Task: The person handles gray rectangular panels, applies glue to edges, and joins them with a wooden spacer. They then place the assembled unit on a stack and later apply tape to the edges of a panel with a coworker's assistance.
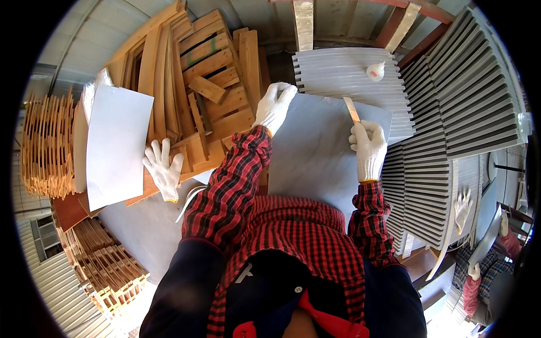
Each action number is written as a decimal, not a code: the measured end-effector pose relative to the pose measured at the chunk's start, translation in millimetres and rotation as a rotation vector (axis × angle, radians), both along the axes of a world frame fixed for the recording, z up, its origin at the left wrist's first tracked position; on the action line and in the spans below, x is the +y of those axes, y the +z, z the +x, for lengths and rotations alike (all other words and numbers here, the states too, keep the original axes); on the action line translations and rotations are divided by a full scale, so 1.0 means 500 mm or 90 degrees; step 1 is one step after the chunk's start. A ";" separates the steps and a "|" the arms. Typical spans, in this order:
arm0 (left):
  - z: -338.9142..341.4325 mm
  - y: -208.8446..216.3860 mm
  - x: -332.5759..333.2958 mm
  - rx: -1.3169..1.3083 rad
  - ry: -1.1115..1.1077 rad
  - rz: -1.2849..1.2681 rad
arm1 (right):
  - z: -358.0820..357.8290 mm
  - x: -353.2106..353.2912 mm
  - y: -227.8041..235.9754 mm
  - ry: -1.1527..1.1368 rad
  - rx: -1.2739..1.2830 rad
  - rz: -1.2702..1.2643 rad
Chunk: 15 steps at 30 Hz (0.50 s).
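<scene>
In front of me a smooth grey sheet (315, 146) lies across a ribbed stack of panels. My left hand (275, 107), in a white knitted glove, is closed at the sheet's far left corner, its fingertips curled over the edge. My right hand (369, 147), gloved alike, grips a short flat wooden strip (351, 110) that points up and away over the sheet's right part. The lower end of the strip is hidden in my fingers. Just beyond the sheet a small white squeeze bottle (375, 71) with a pointed tip sits on the ribbed panels (338, 65).
Wooden slats and pallet pieces (208, 56) pile up at the far left, beside a white board (119, 146). A loose white glove (163, 169) lies by them; another glove (463, 209) is at the right. Ribbed grey stacks (422, 186) stand rightward. A co-worker (484, 270) handles a sheet at lower right.
</scene>
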<state>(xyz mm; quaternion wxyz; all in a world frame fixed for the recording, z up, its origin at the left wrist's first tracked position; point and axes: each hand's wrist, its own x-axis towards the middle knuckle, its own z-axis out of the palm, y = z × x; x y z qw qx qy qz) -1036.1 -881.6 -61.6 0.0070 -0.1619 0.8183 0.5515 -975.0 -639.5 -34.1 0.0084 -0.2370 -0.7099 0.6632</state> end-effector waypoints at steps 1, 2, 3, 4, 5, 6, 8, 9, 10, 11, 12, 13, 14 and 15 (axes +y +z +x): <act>0.000 0.000 0.000 0.003 -0.001 -0.003 | 0.001 0.000 0.002 0.031 -0.017 0.056; 0.000 -0.001 0.000 0.006 -0.002 -0.006 | 0.000 0.001 0.004 0.063 -0.033 0.111; 0.001 -0.001 -0.001 0.010 -0.003 -0.009 | 0.000 0.000 0.006 0.094 -0.050 0.166; 0.001 -0.003 -0.001 0.015 -0.002 -0.009 | -0.004 -0.001 0.015 0.121 -0.077 0.273; 0.001 -0.006 -0.001 0.021 -0.002 -0.010 | -0.005 0.000 0.017 0.138 -0.076 0.294; 0.001 -0.008 -0.003 0.026 -0.001 -0.011 | -0.005 0.001 0.019 0.156 -0.074 0.315; -0.001 -0.006 -0.002 0.016 -0.010 -0.003 | -0.006 0.002 0.019 0.171 -0.067 0.273; -0.003 -0.005 -0.002 0.011 -0.014 0.000 | -0.006 -0.003 0.018 0.170 -0.061 0.209; -0.003 -0.004 -0.002 0.008 -0.014 0.003 | -0.004 -0.009 0.018 0.168 -0.056 0.144; -0.003 -0.004 -0.004 0.005 -0.014 0.006 | -0.004 -0.018 0.019 0.176 -0.057 0.156; -0.004 -0.004 -0.005 0.003 -0.014 0.010 | -0.006 -0.029 0.021 0.185 -0.059 0.168; -0.006 -0.006 -0.004 -0.003 -0.016 0.015 | -0.008 -0.033 0.022 0.189 -0.061 0.181; -0.008 -0.007 -0.003 -0.009 -0.018 0.021 | -0.013 -0.030 -0.007 0.214 -0.042 0.274; -0.010 -0.008 -0.001 -0.014 -0.021 0.027 | -0.011 -0.027 -0.014 0.224 -0.033 0.344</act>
